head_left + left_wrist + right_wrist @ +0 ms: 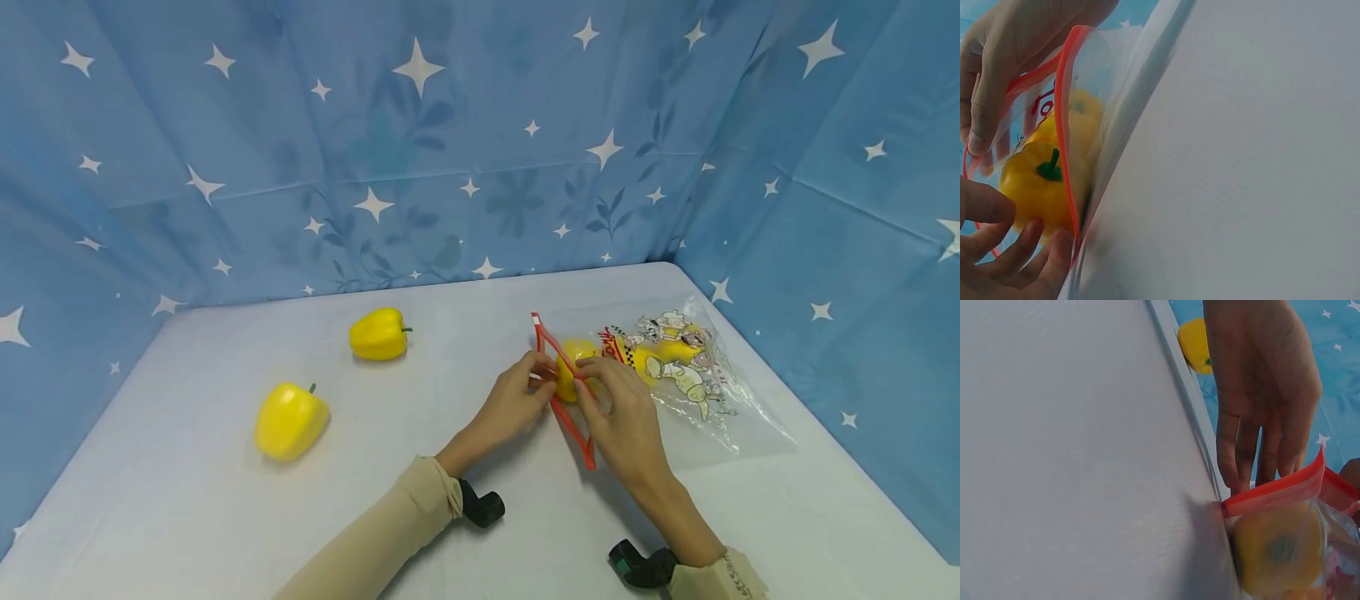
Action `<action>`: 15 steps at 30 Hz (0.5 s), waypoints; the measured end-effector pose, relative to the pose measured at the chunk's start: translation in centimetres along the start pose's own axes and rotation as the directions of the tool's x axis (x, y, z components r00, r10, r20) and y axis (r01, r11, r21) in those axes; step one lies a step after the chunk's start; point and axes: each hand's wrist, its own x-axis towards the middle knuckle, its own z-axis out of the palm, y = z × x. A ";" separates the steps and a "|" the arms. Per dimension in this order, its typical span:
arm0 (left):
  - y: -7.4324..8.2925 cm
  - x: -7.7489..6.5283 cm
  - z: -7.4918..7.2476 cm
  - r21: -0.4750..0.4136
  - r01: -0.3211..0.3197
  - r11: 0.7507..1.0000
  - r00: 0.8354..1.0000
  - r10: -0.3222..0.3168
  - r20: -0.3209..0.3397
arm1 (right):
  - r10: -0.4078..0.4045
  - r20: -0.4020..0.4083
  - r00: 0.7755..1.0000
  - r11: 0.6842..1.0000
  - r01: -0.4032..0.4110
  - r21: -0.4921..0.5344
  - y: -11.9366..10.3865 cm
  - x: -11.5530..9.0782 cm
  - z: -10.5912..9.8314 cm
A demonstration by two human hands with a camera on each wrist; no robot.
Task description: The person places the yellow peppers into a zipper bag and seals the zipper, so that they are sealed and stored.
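Note:
A clear zip bag [738, 417] with a red-edged mouth and printed cartoon figures lies on its side at the right of the table. My right hand [626, 421] pinches the bag's red rim, holding the mouth apart. Just inside that mouth sits a yellow bell pepper [1038, 181], its green stem facing out. Fingers of my left hand [513, 396] reach into the opening and touch this pepper, fairly straight in the right wrist view. More yellow peppers [682, 348] show through the plastic deeper in the bag, partly hidden by the print.
Two yellow bell peppers lie loose on the white table [187, 500]: one pepper [291, 422] at the left, another pepper [378, 335] farther back. A blue star-patterned curtain [450, 150] hangs behind the table and along its right side.

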 end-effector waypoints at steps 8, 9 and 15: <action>0.4 -0.1 -0.1 0.032 -0.006 0.999 1.000 0.006 0.001 | 0.003 0.008 1.000 1.000 -0.002 -0.016 -0.1 0.0 0.1; 0.4 -0.1 -0.1 0.034 -0.007 0.999 1.000 0.007 0.007 | 0.002 0.008 1.000 1.000 -0.002 -0.014 -0.1 0.0 0.1; 0.4 -0.2 0.1 0.059 -0.007 0.998 0.998 0.003 0.058 | 0.000 0.010 1.000 1.000 0.000 -0.018 0.0 -0.1 0.0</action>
